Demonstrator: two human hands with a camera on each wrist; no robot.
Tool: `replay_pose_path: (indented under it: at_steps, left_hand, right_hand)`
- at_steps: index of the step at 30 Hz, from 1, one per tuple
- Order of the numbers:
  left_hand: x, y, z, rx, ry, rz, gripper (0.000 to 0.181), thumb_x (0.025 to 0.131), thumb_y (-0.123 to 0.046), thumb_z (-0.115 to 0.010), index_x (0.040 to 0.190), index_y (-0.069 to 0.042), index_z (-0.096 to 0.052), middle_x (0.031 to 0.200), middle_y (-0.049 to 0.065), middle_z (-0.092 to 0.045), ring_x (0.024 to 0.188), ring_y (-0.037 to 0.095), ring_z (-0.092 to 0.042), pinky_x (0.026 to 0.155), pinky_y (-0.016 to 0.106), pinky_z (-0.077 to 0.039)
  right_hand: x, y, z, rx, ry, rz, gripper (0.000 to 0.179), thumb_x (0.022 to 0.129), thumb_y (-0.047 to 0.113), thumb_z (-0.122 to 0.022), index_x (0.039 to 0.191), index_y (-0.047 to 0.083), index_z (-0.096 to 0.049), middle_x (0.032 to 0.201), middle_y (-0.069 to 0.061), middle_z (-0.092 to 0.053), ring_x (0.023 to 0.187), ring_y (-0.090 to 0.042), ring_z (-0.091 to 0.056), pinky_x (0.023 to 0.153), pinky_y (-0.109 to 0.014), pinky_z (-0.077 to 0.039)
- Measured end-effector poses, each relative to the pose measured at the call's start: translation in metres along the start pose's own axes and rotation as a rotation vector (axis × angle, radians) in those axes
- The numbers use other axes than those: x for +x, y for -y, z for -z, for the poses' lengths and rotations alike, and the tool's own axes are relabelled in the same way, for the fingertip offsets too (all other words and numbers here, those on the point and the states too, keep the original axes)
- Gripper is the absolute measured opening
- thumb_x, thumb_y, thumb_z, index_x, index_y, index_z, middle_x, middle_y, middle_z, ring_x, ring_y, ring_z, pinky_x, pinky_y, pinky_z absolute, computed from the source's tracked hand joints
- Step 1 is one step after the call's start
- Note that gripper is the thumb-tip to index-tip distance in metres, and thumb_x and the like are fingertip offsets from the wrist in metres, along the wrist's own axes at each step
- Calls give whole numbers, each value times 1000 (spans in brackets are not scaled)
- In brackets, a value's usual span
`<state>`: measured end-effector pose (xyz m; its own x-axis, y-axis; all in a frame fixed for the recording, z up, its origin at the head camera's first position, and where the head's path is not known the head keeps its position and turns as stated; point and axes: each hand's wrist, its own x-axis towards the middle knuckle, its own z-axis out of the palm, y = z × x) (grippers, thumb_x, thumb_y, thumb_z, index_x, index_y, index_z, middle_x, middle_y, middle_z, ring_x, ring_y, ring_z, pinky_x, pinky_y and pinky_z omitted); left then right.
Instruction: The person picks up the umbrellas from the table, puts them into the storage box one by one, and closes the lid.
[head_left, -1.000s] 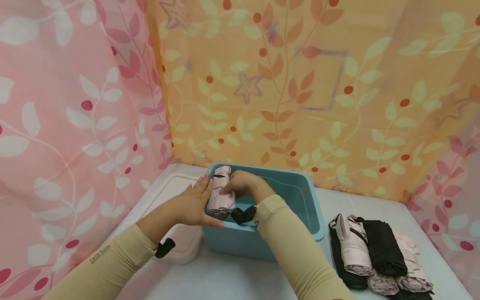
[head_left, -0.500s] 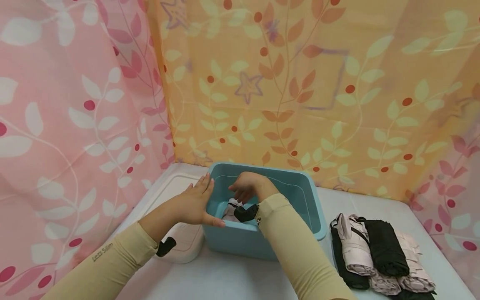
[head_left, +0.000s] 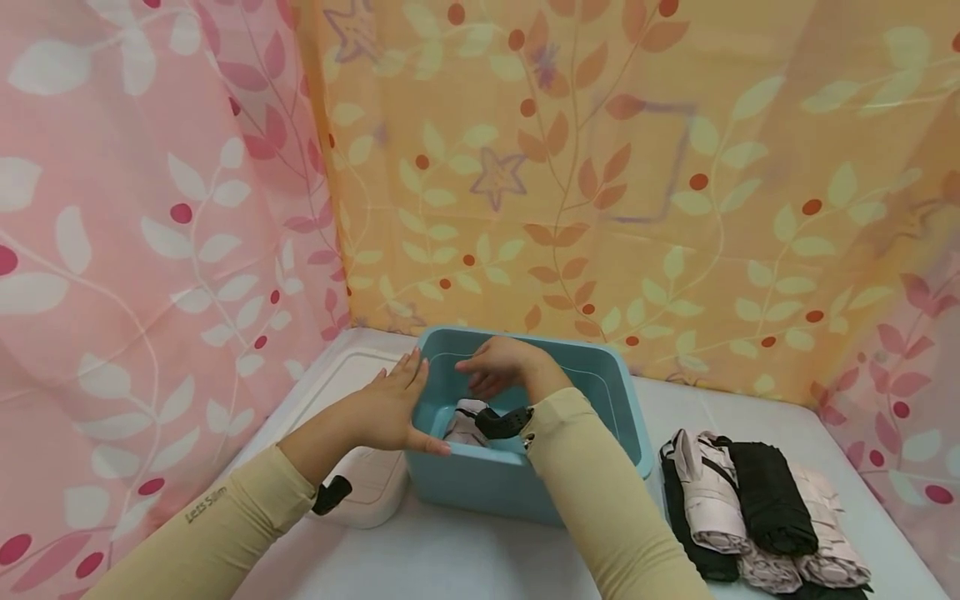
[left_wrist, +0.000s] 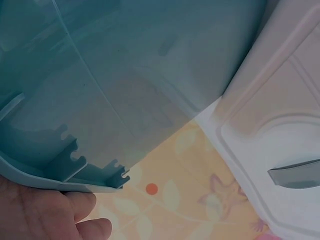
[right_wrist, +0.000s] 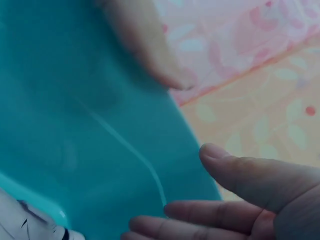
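A pale pink rolled garment with a black band lies inside the blue plastic bin, near its left front corner. My right hand hovers in the bin above that roll, apart from it, holding nothing. In the right wrist view its thumb and fingers are loosely extended, and part of the roll shows at the lower left. My left hand rests against the bin's left rim, fingers straight and thumb along the front rim. The left wrist view catches its fingertips at the rim.
The white lid lies left of the bin on the white surface. To the right sits a stack of several rolled garments, black and pale pink. Patterned curtains stand behind and at the sides.
The right hand was gripping the pink roll at the bin's left side; it has let go and risen slightly right. The roll now lies lower in the bin. The left hand has stayed put.
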<state>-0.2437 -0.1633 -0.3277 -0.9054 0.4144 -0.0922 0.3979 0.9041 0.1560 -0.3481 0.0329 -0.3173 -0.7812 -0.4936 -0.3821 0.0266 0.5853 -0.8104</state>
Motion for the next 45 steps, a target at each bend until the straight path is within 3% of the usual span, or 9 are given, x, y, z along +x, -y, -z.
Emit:
replay_pose_path:
  at_steps: [10,17,21,30,37,45]
  left_hand:
    - [0,2,0,7,-5,-2,131,57,-88,-43,145,1,-5,151,19,5,139,31,4,107,55,-11]
    - [3,1,0,-9,4,11,132,56,-89,-44,145,1,-5,151,18,5,139,30,5,108,54,-9]
    - [3,1,-2,4,6,11,133,55,-90,-43,145,0,-5,151,18,6,139,30,6,108,54,-9]
    - [3,0,-3,19,2,2,132,56,-90,-41,145,0,-5,152,17,6,139,29,6,108,54,-9]
    - [3,-2,-4,22,10,-3,132,55,-90,-41,145,0,-6,152,18,6,139,30,6,108,54,-10]
    - [4,0,-3,16,2,-11,131,57,-89,-42,145,1,-6,151,19,6,139,31,5,107,55,-11]
  right_hand:
    - [-24,14,12,-60,29,145,34,87,21,-63,115,1,-61,108,-11,-64,108,-30,-57,82,-37,-50]
    - [-42,8,30,-87,-4,262,38,85,13,-66,120,2,-58,121,-10,-58,106,-23,-59,85,-35,-49]
    - [-54,4,41,-75,-10,309,39,84,9,-65,121,1,-56,120,-13,-58,104,-23,-59,86,-36,-48]
    - [-87,-9,66,-156,-75,345,42,82,13,-69,122,6,-57,116,-12,-60,101,-22,-61,87,-37,-47]
    - [-118,-23,83,-171,-136,394,45,81,13,-69,123,3,-55,114,-14,-61,106,-28,-58,88,-37,-47]
    - [-158,-47,113,-195,-200,397,48,83,17,-67,125,0,-51,115,-16,-60,108,-30,-56,85,-34,-48]
